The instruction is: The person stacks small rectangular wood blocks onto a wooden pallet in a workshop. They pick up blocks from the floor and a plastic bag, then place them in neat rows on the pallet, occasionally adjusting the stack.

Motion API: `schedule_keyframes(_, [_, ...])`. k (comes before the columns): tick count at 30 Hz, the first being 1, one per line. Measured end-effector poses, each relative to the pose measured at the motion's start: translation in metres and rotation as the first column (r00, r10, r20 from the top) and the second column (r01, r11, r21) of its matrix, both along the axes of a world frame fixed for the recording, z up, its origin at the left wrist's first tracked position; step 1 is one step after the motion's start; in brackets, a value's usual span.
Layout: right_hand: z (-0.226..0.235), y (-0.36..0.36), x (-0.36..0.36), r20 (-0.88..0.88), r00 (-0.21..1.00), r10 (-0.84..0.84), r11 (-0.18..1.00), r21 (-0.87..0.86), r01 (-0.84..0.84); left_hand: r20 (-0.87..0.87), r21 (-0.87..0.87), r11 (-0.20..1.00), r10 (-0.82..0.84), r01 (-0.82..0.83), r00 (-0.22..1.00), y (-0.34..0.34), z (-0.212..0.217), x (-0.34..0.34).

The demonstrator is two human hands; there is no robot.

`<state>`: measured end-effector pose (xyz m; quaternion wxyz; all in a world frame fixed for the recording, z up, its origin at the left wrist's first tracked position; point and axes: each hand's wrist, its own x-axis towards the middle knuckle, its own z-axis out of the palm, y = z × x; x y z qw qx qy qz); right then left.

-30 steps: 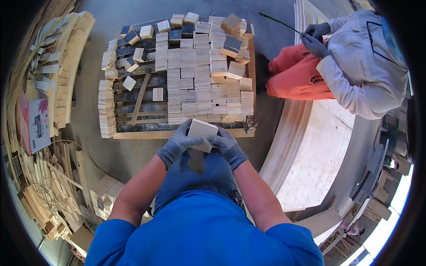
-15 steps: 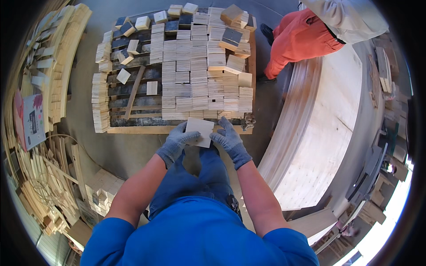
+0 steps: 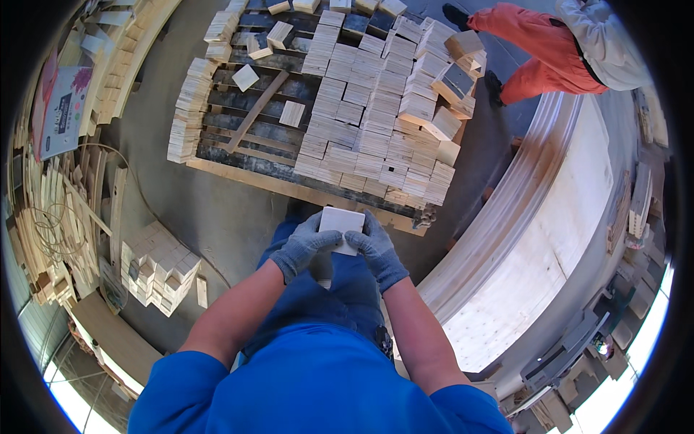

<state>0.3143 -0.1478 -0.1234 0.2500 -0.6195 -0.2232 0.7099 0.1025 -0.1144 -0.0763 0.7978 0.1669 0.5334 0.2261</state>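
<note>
Wooden block (image 3: 341, 221), pale and square-faced, sits between both gloved hands in front of the person's body, above the blue trousers and just short of the near edge of the pallet (image 3: 289, 189). By size, the surroundings run as follows: a curved pale plywood bench (image 3: 535, 275) to the right; the pallet stacked with rows of like blocks (image 3: 376, 123); a smaller heap of blocks (image 3: 155, 267) on the floor to the left. A second person in orange trousers (image 3: 538, 47) stands beyond the pallet, well apart.

Left hand (image 3: 300, 248) is closed on the block's left side, fingers curled beneath it. Right hand (image 3: 374, 252) is closed on the right side, thumb over the lower edge.

Assessment: the block appears rigid, light for its bulk, dry and not fragile; sawn corners may splinter. Grey gloves should give adequate friction. Opposing flat sides offer the soundest hold.
</note>
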Motion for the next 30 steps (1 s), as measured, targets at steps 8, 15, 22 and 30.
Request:
schedule_keyframes(8, [-0.037,0.038,-0.013,0.645,0.71,0.283,0.95,-0.085,-0.301,-0.417,-0.104,0.98,0.11,-0.168,0.902,-0.017,-0.09,-0.097])
schedule_keyframes(15, [-0.08,0.08,-0.01,0.735,0.608,0.301,0.904,-0.016,-0.428,-0.529,0.049,0.991,0.13,-0.123,0.839,0.012,-0.177,-0.153])
schedule_keyframes(22, [-0.085,0.108,-0.064,0.841,0.405,0.359,0.679,0.063,-0.732,-0.648,0.199,0.977,0.19,-0.077,0.737,0.059,-0.203,-0.169])
schedule_keyframes(30, [-0.063,0.22,-0.101,0.923,0.353,0.15,0.483,0.244,-0.841,-0.659,0.23,0.973,0.176,-0.027,0.731,0.038,-0.18,-0.184])
